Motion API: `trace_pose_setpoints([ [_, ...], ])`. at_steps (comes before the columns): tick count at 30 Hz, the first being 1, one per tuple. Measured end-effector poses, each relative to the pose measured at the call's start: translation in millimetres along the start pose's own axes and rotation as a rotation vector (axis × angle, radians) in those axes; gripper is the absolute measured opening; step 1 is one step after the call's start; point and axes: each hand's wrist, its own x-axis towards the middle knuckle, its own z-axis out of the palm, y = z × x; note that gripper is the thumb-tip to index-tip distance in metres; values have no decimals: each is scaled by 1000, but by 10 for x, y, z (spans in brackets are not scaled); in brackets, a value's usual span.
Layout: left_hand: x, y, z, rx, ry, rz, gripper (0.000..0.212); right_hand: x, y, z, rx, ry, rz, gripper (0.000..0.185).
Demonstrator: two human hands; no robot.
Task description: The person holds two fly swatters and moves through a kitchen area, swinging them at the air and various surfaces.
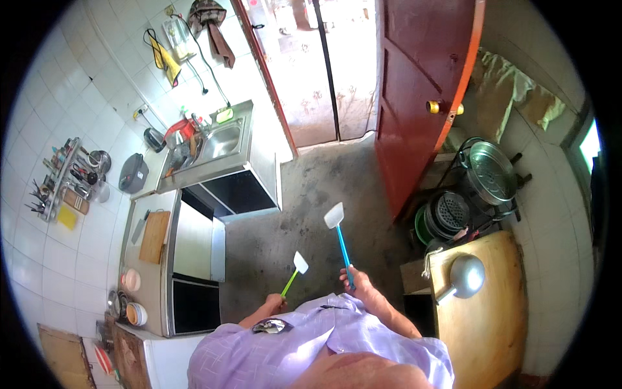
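Observation:
Below me, over the dark floor, my left hand grips the lower end of a fly swatter with a green handle and a small white head. My right hand is closed round the blue handle of a second, larger fly swatter, whose white head points away from me towards the doorway. The two swatters are apart, both held out in front of my purple shirt.
A steel sink and a counter with a wooden cutting board and a knife stand left. The red door is ajar ahead. At right are stacked pots and a wooden table bearing a metal wok.

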Motion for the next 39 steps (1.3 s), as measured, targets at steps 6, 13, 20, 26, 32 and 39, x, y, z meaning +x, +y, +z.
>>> trace_pose_setpoints([
  [6,216,16,133,292,100,-4,13,355,-355,-38,54,-12,83,33],
  [13,711,189,-39,1042,-49,389,22,710,-928,310,-181,-105,142,28],
  [20,1034,1392,57,-3,64,-39,17,1191,-1910,982,-259,-63,57,27],
  [26,1119,2075,-51,-191,14,-57,11,2110,-2090,1257,-462,-148,62,27],
  [32,978,1954,26,-311,137,-127,14,2429,-2159,1560,-756,-353,151,29],
  [39,915,1103,375,589,248,-25,38,2720,-2844,2045,-1187,-726,116,28],
])
